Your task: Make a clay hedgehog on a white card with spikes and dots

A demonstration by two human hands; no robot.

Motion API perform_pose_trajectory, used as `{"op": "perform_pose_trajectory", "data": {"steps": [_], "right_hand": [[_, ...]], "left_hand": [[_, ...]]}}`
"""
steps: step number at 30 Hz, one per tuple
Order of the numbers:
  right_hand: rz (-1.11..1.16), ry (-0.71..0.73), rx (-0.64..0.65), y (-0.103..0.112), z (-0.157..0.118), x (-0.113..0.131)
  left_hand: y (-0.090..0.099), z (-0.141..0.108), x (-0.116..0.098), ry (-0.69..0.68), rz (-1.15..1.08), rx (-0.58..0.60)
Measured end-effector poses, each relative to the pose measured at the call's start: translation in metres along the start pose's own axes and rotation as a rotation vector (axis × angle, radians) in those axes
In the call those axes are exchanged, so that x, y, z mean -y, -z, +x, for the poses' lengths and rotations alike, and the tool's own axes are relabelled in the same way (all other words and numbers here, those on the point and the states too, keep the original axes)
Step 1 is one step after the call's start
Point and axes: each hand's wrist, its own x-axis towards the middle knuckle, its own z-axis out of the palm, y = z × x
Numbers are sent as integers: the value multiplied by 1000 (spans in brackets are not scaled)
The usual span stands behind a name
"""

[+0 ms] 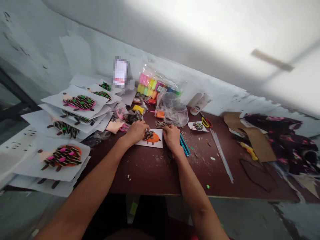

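Note:
A white card (pixel 158 143) with an orange clay hedgehog (pixel 155 137) lies flat in front of me, the animal's left side covered in rows of striped sunflower seeds (pixel 149 135). My left hand (pixel 136 133) rests on the card's left end, its fingers bent together by the seed rows. Just beyond the card is a small pile of striped seeds (pixel 160 124). My right hand (pixel 171 136) is at the pile's right side, fingertips drawn together; anything between them is too small to see. Teal pens (pixel 184 145) lie beside my right wrist.
Finished hedgehog pictures (pixel 80 101) are stacked at left. Bagged coloured clay (pixel 150 86) and a crumpled plastic bag (pixel 172 108) stand along the wall. Scissors (pixel 206 122), clear glue sticks (pixel 222 155), a yellow glue gun (pixel 248 150), cardboard (pixel 261 143) and dark cloth (pixel 282 140) lie rightward.

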Motion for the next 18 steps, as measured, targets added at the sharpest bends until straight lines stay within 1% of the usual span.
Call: {"op": "perform_pose_trajectory", "data": {"steps": [6, 11, 18], "right_hand": [[9, -27, -44, 6, 10, -18], [11, -16, 62, 11, 13, -29], [13, -7, 82, 14, 4, -33]], "left_hand": [[-1, 0, 0, 0, -7, -4], [1, 0, -1, 9, 4, 4], [0, -1, -1, 3, 2, 1]]}}
